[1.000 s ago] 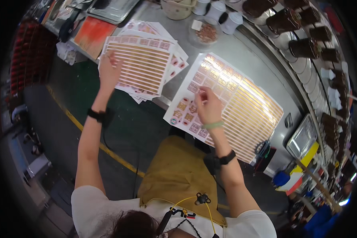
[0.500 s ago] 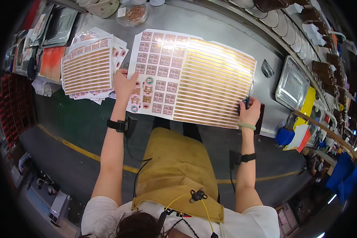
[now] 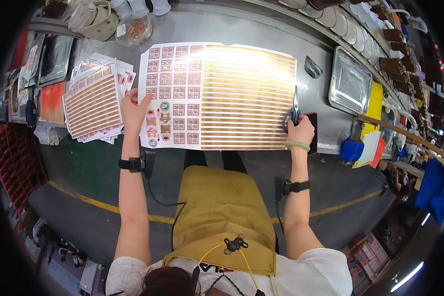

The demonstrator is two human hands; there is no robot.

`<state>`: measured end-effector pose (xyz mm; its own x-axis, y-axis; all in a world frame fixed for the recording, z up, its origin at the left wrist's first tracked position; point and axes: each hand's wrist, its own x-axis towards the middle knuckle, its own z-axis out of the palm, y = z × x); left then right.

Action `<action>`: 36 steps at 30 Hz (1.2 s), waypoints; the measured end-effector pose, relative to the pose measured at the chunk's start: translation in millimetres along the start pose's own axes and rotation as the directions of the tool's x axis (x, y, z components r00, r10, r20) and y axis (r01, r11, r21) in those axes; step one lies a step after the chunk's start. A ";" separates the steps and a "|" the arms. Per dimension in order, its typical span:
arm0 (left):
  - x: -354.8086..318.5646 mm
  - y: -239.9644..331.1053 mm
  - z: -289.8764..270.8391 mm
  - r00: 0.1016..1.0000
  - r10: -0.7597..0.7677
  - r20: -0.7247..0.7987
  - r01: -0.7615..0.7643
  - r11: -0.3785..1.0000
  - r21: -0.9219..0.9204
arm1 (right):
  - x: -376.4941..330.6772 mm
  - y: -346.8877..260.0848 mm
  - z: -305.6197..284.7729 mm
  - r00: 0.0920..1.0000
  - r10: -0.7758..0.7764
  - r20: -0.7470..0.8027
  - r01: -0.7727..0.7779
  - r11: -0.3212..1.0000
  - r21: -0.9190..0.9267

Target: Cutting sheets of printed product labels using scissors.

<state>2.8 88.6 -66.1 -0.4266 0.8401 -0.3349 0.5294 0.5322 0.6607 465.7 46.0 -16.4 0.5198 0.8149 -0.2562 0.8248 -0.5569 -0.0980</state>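
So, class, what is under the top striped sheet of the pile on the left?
Other printed sheets poke past the edges of the top sheet, some with red marks. The rest of them is covered, so I cannot count them.

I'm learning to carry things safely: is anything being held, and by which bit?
The right hand holds the scissors by the handles. The left hand is at the left edge of the printed sheet; whether it grips is unclear.

From here I make out gold stripes and reddish-brown squares patterning the white sheet [image 3: 251,98], dark blue on the scissors [image 3: 295,113], a mustard apron [image 3: 222,202] and pale green bracelet [image 3: 298,146].
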 end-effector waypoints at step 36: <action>-87.7 101.0 36.5 0.821 0.492 -0.288 -0.384 0.850 0.360 | -21.3 -77.4 34.8 0.944 -0.317 0.090 0.286 0.924 0.252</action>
<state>120.5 72.5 5.4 -0.3006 0.9222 0.2434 0.8780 0.1679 0.4481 383.1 66.2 -36.8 0.2092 0.9314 -0.2978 0.8551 -0.3220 -0.4063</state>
